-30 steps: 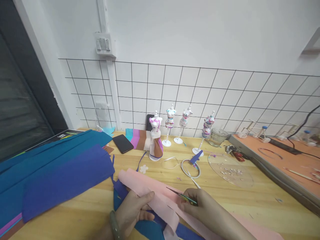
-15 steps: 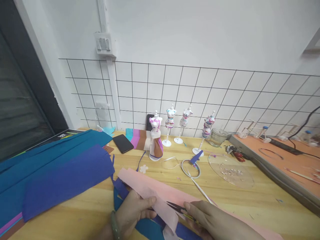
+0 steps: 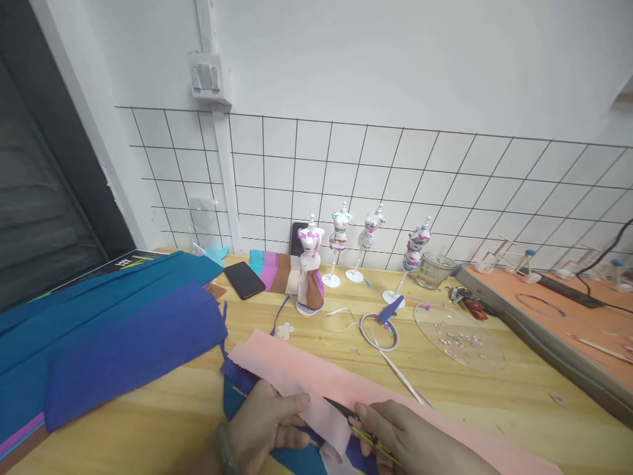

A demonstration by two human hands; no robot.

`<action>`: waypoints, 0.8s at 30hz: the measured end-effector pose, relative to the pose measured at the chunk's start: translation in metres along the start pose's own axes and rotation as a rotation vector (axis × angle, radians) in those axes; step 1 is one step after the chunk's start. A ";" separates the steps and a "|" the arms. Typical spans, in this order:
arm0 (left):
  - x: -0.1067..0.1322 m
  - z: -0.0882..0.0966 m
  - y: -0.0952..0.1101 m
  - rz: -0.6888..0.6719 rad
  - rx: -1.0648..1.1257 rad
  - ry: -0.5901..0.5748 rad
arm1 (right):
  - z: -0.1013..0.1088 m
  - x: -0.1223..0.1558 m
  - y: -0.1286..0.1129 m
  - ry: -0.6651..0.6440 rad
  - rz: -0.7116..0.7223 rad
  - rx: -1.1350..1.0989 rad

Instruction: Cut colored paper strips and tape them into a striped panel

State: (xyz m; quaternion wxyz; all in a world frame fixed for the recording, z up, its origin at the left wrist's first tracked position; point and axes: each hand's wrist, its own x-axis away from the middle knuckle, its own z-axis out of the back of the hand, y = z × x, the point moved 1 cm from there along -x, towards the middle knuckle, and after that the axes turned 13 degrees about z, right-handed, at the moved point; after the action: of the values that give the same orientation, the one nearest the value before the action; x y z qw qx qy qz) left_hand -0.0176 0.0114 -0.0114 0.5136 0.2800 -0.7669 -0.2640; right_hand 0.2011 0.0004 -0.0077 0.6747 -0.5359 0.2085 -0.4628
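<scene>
My left hand (image 3: 262, 430) pinches the near edge of a long pink crepe paper strip (image 3: 316, 377) that lies across the wooden table (image 3: 494, 402). My right hand (image 3: 415, 442) is closed round small scissors (image 3: 363, 437), whose dark blades point left into the pink paper close to my left thumb. Blue and purple paper scraps (image 3: 297, 455) lie under both hands. A green bangle sits on my left wrist.
Folded blue and purple paper sheets (image 3: 109, 336) cover the left of the table. Behind stand a dressed mini mannequin (image 3: 310, 272), three more mannequins on stands, a black phone (image 3: 243, 280), a tape ring (image 3: 380, 330), a glass jar (image 3: 433, 270), a clear plate (image 3: 457, 326) and an orange board (image 3: 558, 310).
My right hand with the scissors has slid down and towards me, the blades going further under the pink strip. The view tilted slightly; my left hand kept its pinch.
</scene>
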 end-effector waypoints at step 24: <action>0.006 -0.008 0.006 -0.246 0.067 -0.062 | 0.009 0.008 -0.021 0.043 -0.164 -0.006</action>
State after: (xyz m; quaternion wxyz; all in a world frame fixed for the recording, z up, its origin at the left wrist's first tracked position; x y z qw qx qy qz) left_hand -0.0132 0.0106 -0.0006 0.4436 0.3806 -0.7507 -0.3080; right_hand 0.2034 -0.0019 0.0158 0.6284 -0.5431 0.1797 -0.5272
